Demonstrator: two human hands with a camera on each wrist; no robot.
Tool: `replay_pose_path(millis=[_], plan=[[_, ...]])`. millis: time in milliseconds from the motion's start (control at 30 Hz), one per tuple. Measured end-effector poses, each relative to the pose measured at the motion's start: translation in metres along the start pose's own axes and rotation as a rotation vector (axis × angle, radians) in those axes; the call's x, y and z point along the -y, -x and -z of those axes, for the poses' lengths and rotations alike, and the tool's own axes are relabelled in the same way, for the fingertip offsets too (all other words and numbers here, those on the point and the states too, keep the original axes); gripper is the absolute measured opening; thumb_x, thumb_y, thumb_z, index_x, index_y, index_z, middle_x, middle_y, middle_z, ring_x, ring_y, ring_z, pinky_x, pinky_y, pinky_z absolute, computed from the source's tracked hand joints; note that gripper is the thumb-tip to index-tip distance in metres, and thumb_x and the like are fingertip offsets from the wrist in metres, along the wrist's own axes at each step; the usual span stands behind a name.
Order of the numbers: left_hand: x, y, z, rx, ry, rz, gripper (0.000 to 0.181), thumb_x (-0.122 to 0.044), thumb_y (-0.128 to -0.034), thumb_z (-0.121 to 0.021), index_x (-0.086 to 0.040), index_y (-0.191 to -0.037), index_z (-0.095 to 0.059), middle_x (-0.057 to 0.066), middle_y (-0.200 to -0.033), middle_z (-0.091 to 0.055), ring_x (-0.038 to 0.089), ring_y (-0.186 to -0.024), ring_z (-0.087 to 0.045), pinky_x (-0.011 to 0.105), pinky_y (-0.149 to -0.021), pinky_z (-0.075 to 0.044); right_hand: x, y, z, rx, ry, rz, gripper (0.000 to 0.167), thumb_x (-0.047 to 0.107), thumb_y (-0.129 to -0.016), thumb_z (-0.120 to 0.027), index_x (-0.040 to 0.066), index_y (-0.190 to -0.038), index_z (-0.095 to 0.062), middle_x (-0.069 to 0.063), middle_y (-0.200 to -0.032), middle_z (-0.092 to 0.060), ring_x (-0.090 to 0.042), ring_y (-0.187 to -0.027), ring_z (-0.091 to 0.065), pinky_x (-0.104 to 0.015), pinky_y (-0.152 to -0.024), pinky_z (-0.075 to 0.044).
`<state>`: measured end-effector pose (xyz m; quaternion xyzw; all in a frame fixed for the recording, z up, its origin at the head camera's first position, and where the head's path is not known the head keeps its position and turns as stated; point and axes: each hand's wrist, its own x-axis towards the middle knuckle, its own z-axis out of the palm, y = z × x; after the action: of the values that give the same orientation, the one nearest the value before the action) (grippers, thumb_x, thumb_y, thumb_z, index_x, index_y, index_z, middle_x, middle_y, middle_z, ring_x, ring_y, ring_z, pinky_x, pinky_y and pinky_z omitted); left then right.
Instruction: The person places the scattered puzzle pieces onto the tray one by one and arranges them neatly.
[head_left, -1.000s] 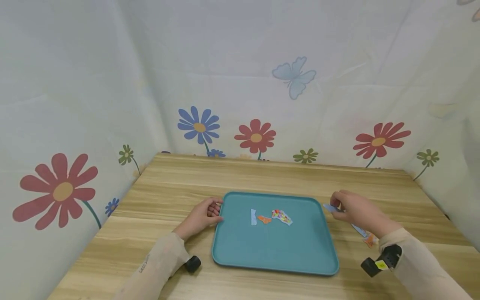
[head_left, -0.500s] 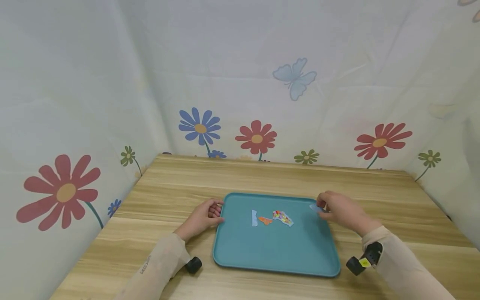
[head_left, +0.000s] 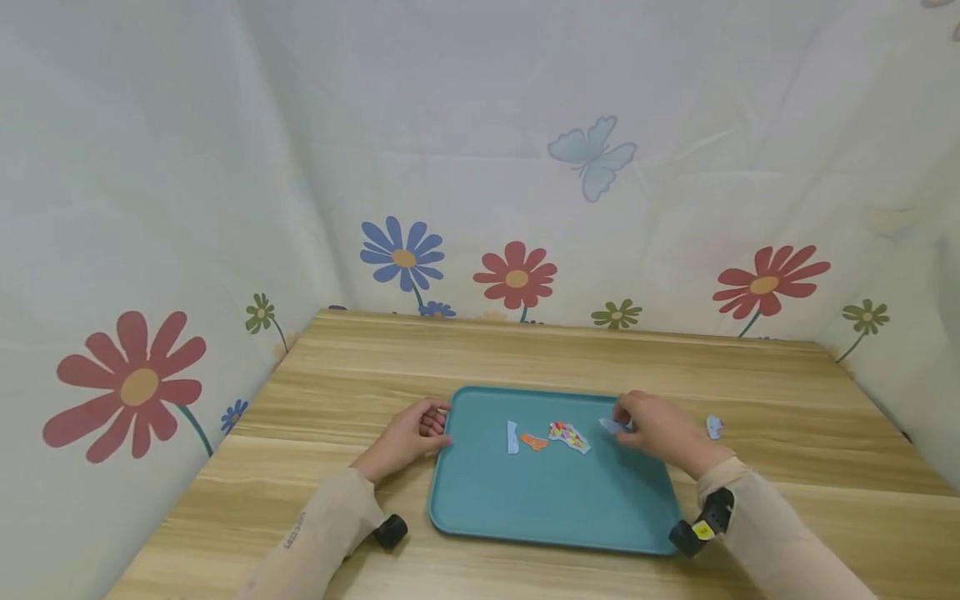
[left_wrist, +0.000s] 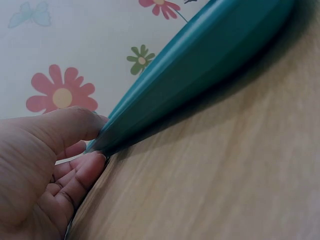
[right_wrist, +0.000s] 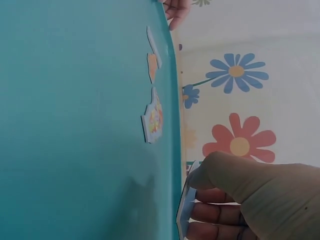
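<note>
The teal tray [head_left: 555,508] lies on the wooden table. My left hand [head_left: 408,433] grips its left rim, thumb on the top edge and fingers curled against the side in the left wrist view. Over the tray's right part, my right hand [head_left: 660,429] pinches a light blue puzzle piece [right_wrist: 186,210] between thumb and fingers. Three flat pieces lie in the tray: a narrow pale blue piece [head_left: 512,437], a small orange piece [head_left: 534,442] and a multicoloured piece [head_left: 569,436], which is nearest the right hand. My right fingers partly hide the held piece.
Another light blue piece [head_left: 714,427] lies on the wooden table [head_left: 570,354] right of the tray, beyond my right forearm. A white flowered cloth [head_left: 450,125] hangs behind the table. Each wrist bears a black camera.
My right hand has carried the light blue piece leftward from beside the tray to above its right part. The left hand has stayed at the rim.
</note>
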<state>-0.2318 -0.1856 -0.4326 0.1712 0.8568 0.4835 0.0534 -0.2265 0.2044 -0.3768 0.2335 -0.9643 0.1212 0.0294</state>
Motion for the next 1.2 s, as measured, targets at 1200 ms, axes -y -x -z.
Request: replay_pose_path(millis=[1200], plan=[[0.0,0.0,0.0,-0.008,-0.002,-0.004,0.049,-0.005,-0.0838,-0.072,0.004,-0.128,-0.052,0.013,-0.102,-0.059,0.012,-0.086,-0.055,0.018,-0.075,-0.05,0.02,-0.007,-0.024,0.01,0.079,-0.008,0.019,0.02,-0.079,-0.076,0.01,-0.09,-0.064,-0.001,-0.086,-0.06,-0.011,-0.072,-0.052,-0.032,-0.065,-0.05]])
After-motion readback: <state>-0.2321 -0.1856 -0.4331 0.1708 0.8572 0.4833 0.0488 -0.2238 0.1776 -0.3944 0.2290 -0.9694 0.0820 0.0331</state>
